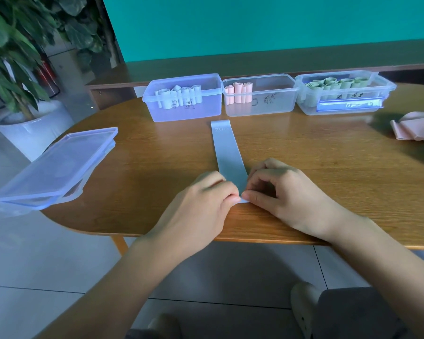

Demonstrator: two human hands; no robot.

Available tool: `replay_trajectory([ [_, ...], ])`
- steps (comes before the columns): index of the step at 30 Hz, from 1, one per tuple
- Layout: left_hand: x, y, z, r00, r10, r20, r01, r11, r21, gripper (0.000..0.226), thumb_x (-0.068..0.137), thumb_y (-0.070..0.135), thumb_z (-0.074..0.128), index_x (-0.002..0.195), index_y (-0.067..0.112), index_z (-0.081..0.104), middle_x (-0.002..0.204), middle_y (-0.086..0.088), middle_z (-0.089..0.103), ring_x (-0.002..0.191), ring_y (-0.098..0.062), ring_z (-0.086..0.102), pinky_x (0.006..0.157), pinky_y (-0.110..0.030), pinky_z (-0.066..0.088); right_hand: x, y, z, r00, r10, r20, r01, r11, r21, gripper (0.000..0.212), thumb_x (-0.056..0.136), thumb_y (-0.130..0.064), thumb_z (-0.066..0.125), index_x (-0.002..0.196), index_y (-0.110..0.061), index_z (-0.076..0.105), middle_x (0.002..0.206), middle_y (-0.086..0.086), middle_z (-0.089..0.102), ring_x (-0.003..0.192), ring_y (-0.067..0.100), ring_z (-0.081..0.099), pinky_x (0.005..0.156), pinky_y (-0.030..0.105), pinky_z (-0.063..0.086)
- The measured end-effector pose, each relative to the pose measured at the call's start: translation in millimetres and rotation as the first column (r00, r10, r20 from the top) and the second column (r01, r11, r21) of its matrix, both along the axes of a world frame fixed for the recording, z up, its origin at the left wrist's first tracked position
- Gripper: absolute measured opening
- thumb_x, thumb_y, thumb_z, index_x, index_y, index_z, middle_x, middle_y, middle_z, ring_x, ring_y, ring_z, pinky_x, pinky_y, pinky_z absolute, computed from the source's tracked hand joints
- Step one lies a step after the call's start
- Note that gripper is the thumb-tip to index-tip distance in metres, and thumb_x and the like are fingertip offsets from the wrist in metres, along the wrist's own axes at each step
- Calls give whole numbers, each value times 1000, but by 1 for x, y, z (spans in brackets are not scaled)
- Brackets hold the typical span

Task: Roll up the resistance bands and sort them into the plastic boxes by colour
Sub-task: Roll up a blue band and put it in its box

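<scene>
Pale blue resistance band (227,152): flat on table, lengthwise from 6 toward 12 o'clock, "20" printed at far end, near end pinched under fingertips. Three clear plastic boxes in row at 12 o'clock, lids off. Left box (185,107): upright whitish-blue rolls (179,95). Middle box (260,104): pink rolls (238,94) at its left end. Right box (343,101): green rolls (335,85). Loose pink band (416,129), crumpled, at 2 o'clock.

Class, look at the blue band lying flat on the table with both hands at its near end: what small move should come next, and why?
Probably start rolling the near end away from the body. The left hand and right hand pinch the near edge of the blue band, which lies flat and unrolled.
</scene>
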State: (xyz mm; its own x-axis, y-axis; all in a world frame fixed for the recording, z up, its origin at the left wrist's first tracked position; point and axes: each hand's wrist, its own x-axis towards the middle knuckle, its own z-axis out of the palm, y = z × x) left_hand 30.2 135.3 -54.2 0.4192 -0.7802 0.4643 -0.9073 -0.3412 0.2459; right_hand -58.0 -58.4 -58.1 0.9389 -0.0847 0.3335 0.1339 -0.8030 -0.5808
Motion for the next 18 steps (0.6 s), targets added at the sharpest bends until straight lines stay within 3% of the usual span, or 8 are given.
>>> replay_trajectory([
  [6,-1,2,1,999,30,-34,-30,1000,-2,18,96,32,64,101,19,76,95,8,61,85,-9,59,73,-22,52,0,0,-1,999,15,42,-13,999,-39,8,92,-31,71,87,-29,65,97,-14,56,85,5,58,77,15,42],
  [10,-4,1,2,999,43,-3,-43,999,10,25,96,35,60,101,18,77,95,6,62,83,-9,60,72,-17,50,-5,-6,1,990,126,63,-118,985,-128,8,96,-29,66,95,-22,69,103,-12,59,95,9,61,85,30,50],
  [14,-3,1,-1,997,72,32,-71,997,-6,32,97,40,54,99,18,78,95,6,58,86,-8,56,75,-21,53,-5,-7,0,987,141,80,-129,982,-140,13,97,-29,64,95,-19,71,103,-8,62,98,11,62,88,33,50],
  [18,0,-1,-4,997,82,18,-80,994,-71,21,94,31,64,98,18,79,94,6,58,91,-6,52,79,-14,44,-2,-7,-2,987,136,85,-123,982,-147,19,100,-30,58,98,-17,72,101,-8,62,97,10,61,86,34,50],
])
